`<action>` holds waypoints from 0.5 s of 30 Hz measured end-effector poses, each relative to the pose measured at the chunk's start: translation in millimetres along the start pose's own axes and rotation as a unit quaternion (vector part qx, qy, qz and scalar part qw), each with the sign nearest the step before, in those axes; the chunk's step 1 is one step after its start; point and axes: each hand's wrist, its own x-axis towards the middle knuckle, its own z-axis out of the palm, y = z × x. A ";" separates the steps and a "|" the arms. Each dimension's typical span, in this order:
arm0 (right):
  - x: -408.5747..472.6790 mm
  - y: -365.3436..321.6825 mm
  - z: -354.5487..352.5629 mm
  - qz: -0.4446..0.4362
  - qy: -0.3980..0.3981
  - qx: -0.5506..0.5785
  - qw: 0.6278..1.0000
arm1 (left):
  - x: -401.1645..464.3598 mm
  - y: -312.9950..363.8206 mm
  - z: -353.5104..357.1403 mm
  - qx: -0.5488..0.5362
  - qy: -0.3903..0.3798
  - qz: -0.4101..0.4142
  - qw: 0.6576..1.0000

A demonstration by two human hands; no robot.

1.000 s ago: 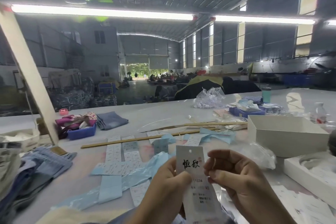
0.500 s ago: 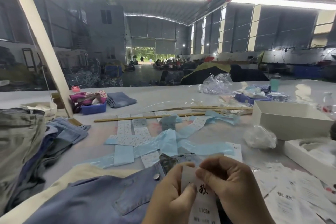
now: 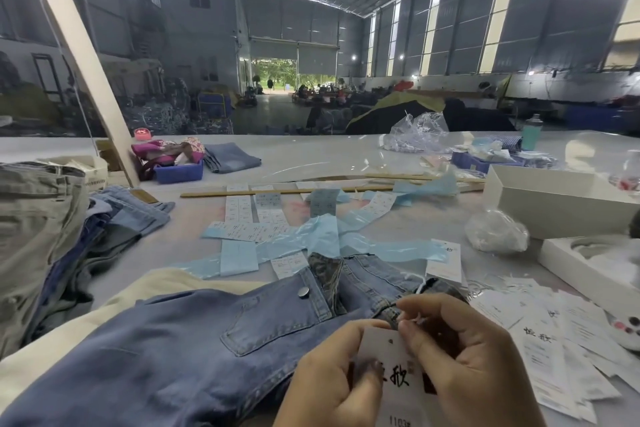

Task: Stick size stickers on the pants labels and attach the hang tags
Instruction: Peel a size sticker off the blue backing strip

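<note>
Blue denim pants [image 3: 180, 340] lie across the table front, waistband with a metal button [image 3: 303, 293] toward the middle. A white hang tag [image 3: 391, 374] with black characters sits over the waistband area. My left hand [image 3: 332, 381] grips the tag's left edge. My right hand [image 3: 460, 357] pinches at the tag's top near its hole, where a thin white string [image 3: 420, 288] shows. Sheets of size stickers [image 3: 249, 218] on blue backing strips [image 3: 322, 239] lie beyond the pants.
Loose hang tags [image 3: 554, 350] are spread at the right, beside white boxes [image 3: 554, 204] and a crumpled plastic bag [image 3: 495, 232]. A stack of folded pants [image 3: 41, 239] stands at the left. A wooden stick [image 3: 277, 191], a blue bin [image 3: 178, 172] and a slanted post [image 3: 79, 55] lie farther back.
The view has tilted down. The hang tag came down from in front of me to the pants' waistband, and the denim pants are now in view under both hands.
</note>
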 end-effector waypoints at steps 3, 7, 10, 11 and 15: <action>-11.8 1.3 2.2 -0.003 0.033 0.037 0.999 | -1.4 -8.8 -0.2 -0.034 0.028 -0.012 0.999; -17.1 -5.1 4.2 -0.008 0.025 0.106 0.994 | -4.1 -3.5 0.9 -0.066 0.055 -0.009 0.996; -17.1 -10.3 4.1 -0.028 0.043 0.171 0.984 | -2.3 3.7 3.8 -0.080 0.053 -0.003 0.995; -16.8 -11.4 3.5 -0.042 0.047 0.196 0.978 | -1.3 5.5 3.9 -0.083 0.052 0.002 0.995; -15.6 -13.1 0.7 -0.100 0.064 0.145 0.982 | 1.9 15.6 8.1 -0.104 0.033 0.027 0.994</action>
